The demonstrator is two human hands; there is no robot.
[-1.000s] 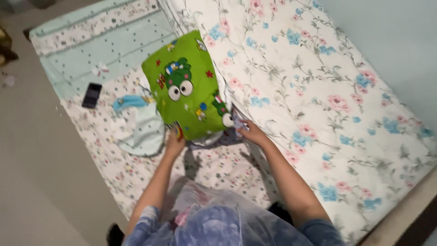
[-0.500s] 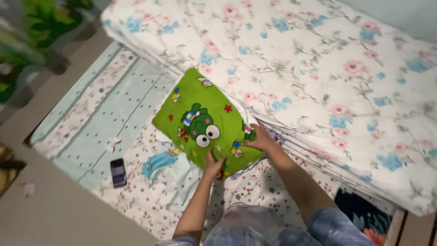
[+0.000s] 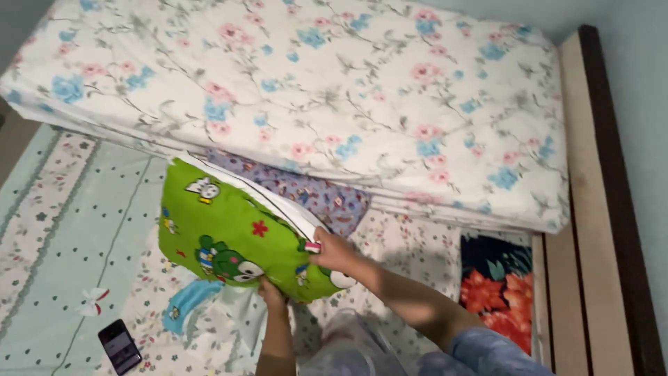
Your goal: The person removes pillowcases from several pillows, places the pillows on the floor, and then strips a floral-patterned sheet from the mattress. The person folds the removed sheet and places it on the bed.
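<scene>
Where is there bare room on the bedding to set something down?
Free: the pale green sheet left of the green pillow, above the phone. Crowded: around both hands, left hand and right hand, amid loose cloths.

A pillow (image 3: pixel 229 233) rests between the left hand (image 3: pixel 273 292) below and the right hand (image 3: pixel 335 252) at its right edge. A mattress (image 3: pixel 313 97) lies beyond the hands; a phone (image 3: pixel 120 346) lies well left of them.
</scene>
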